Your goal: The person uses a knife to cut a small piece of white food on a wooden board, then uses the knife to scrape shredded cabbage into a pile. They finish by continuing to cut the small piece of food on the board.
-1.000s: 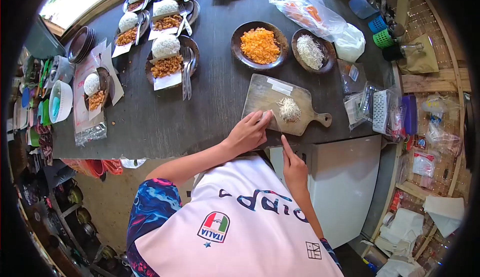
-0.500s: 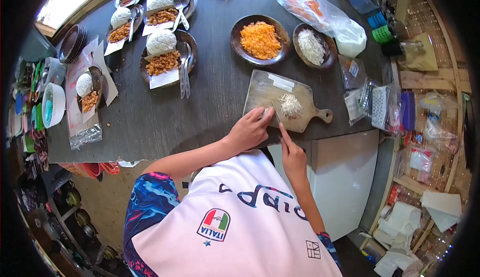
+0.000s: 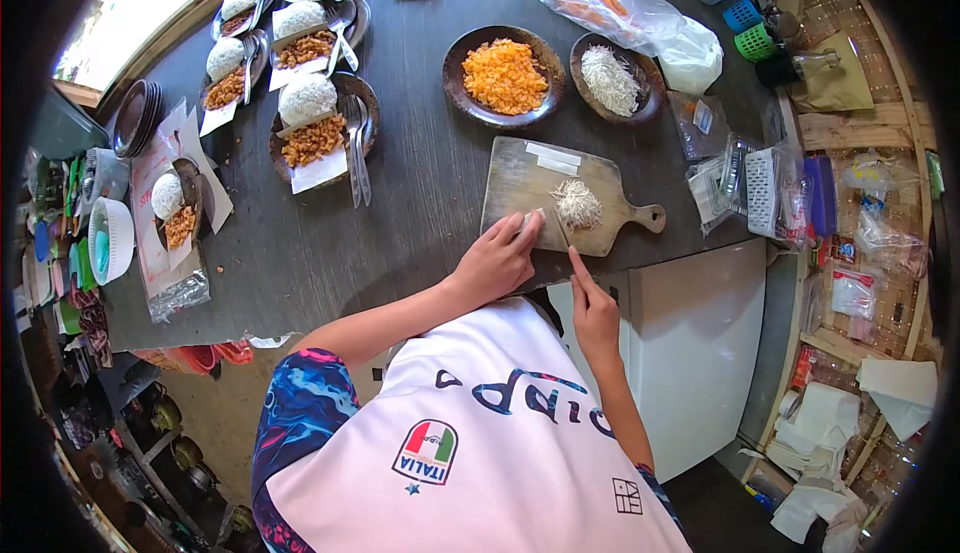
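Observation:
On the wooden cutting board (image 3: 505,188), my left hand (image 3: 497,256) has its fingers curled together over a small white vegetable piece (image 3: 537,217), mostly hidden by the fingertips. My right hand (image 3: 596,315) grips a knife (image 3: 564,233), its narrow blade pointing away from me over the board, just right of my left fingertips. Beyond the blade sits a small heap of thin white shreds (image 3: 577,205). Two flat white strips (image 3: 552,159) lie near the board's far edge.
Behind the board stand a bowl of diced orange pieces (image 3: 505,77), a bowl of white shreds (image 3: 610,81) and a plastic bag (image 3: 620,13). Plates with rice (image 3: 307,100), brown food and cutlery line the left. Stacked dark plates (image 3: 137,118) and a white basket (image 3: 110,241) are farther left.
The knife has shifted slightly right, a little farther from my left fingertips. My left hand stays in place on the board. The whole view has moved slightly.

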The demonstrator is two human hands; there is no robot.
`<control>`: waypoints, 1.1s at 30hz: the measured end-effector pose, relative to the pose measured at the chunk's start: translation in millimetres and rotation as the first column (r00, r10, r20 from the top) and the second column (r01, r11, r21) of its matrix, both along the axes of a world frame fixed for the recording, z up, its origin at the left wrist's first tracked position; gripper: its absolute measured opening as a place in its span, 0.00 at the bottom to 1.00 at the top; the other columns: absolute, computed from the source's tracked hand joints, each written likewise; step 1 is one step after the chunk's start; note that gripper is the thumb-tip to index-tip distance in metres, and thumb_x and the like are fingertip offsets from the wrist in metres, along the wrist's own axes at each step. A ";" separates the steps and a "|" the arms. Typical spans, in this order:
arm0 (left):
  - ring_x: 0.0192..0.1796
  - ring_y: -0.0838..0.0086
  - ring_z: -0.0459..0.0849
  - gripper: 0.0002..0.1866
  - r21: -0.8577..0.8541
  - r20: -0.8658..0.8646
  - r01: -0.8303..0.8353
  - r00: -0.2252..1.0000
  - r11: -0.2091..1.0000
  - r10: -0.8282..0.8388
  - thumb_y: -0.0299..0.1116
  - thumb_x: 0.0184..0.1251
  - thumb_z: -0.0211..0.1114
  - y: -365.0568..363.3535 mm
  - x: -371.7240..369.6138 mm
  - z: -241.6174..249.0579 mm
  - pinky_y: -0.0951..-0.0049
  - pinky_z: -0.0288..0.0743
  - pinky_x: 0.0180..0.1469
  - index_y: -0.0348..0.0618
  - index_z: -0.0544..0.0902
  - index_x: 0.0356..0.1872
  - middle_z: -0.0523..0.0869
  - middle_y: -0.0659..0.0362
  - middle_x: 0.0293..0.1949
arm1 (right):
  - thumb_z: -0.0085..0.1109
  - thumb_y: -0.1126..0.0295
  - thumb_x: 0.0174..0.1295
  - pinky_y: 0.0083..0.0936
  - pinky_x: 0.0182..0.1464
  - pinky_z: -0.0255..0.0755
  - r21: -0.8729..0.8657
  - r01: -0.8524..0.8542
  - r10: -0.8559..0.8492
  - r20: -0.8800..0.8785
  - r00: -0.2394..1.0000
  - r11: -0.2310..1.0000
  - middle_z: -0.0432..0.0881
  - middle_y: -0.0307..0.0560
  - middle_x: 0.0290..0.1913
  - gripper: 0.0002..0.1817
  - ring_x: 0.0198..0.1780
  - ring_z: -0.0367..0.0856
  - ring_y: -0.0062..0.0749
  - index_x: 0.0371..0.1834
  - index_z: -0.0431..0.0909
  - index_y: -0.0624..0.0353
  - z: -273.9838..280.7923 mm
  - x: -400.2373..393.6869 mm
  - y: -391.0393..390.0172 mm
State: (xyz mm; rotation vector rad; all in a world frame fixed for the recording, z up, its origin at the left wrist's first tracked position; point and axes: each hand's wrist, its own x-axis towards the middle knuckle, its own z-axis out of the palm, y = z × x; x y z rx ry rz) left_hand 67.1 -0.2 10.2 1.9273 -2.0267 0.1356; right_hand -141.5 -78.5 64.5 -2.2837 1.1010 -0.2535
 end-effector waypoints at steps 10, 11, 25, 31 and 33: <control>0.71 0.61 0.73 0.33 -0.001 0.036 -0.039 0.999 0.999 0.039 0.41 0.65 0.66 -2.3 -3.3 1.9 0.63 0.67 0.78 0.25 0.82 0.66 0.76 0.50 0.73 | 0.59 0.64 0.80 0.46 0.34 0.79 -0.114 -0.065 0.055 -0.087 0.995 0.991 0.84 0.49 0.31 0.32 0.30 0.85 0.49 0.83 0.68 0.20 -3.0 1.9 6.5; 0.71 0.61 0.73 0.33 0.002 0.029 -0.040 0.999 0.999 0.040 0.41 0.64 0.66 -0.9 -6.2 1.2 0.63 0.67 0.78 0.25 0.82 0.65 0.76 0.50 0.73 | 0.59 0.64 0.80 0.46 0.34 0.79 -0.123 -0.075 0.063 -0.095 0.993 0.990 0.84 0.49 0.31 0.32 0.30 0.85 0.49 0.84 0.68 0.20 -1.7 -0.5 7.5; 0.70 0.61 0.74 0.36 0.010 0.001 -0.082 0.997 0.997 0.082 0.40 0.62 0.66 -2.6 -8.0 4.7 0.64 0.69 0.77 0.24 0.79 0.68 0.75 0.50 0.71 | 0.59 0.66 0.80 0.46 0.34 0.78 -0.063 -0.060 0.054 -0.094 0.994 0.996 0.86 0.53 0.34 0.31 0.31 0.86 0.53 0.83 0.70 0.25 -8.8 -4.9 8.0; 0.70 0.61 0.74 0.37 0.004 -0.027 -0.105 0.994 0.995 0.105 0.40 0.62 0.65 -0.7 -12.4 3.3 0.64 0.69 0.77 0.24 0.78 0.70 0.75 0.50 0.72 | 0.59 0.64 0.80 0.45 0.29 0.79 -0.143 -0.079 0.065 -0.099 0.993 0.987 0.81 0.47 0.26 0.32 0.26 0.85 0.47 0.84 0.68 0.20 -5.9 -5.2 8.6; 0.70 0.61 0.74 0.36 0.000 -0.014 -0.101 0.995 0.995 0.101 0.40 0.63 0.65 -2.4 -11.7 4.1 0.65 0.69 0.77 0.24 0.78 0.70 0.75 0.50 0.72 | 0.59 0.63 0.80 0.45 0.29 0.78 -0.163 -0.090 0.067 -0.137 0.988 0.982 0.81 0.48 0.26 0.32 0.26 0.84 0.47 0.84 0.68 0.21 -5.4 -5.8 8.1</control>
